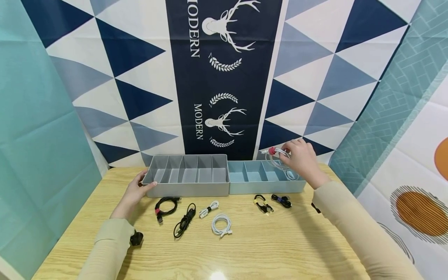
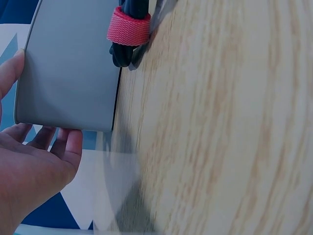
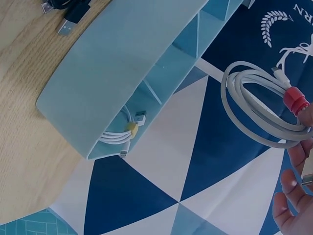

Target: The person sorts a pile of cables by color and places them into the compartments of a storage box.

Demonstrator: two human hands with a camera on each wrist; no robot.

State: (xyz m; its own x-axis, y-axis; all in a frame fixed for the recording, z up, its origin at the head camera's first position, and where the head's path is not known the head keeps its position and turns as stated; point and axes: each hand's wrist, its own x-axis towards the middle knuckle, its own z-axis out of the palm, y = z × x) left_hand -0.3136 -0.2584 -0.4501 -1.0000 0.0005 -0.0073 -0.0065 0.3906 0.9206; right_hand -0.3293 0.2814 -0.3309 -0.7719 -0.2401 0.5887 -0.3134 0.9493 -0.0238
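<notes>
A coiled white cable [image 3: 254, 105] with a red tie hangs from my right hand [image 1: 301, 157], which pinches it above the right end of the light blue divided box [image 1: 266, 188]. In the right wrist view, another white cable [image 3: 115, 137] with a yellow tie lies in that box's end compartment. At the far left, my left hand [image 1: 134, 192] holds the left end of the grey divided box [image 1: 189, 189]. Its thumb rests on the front face near the rim and its fingers lie against the end wall, as the left wrist view shows.
Before the grey box lie a black cable with a red tie [image 1: 168, 206], a longer black cable [image 1: 184, 221], a short white cable [image 1: 209, 209] and a coiled white cable [image 1: 221, 225]. A yellow-tied black cable [image 1: 262, 203] and a blue-tied one [image 1: 281, 200] lie before the blue box. Patterned cloth hangs behind.
</notes>
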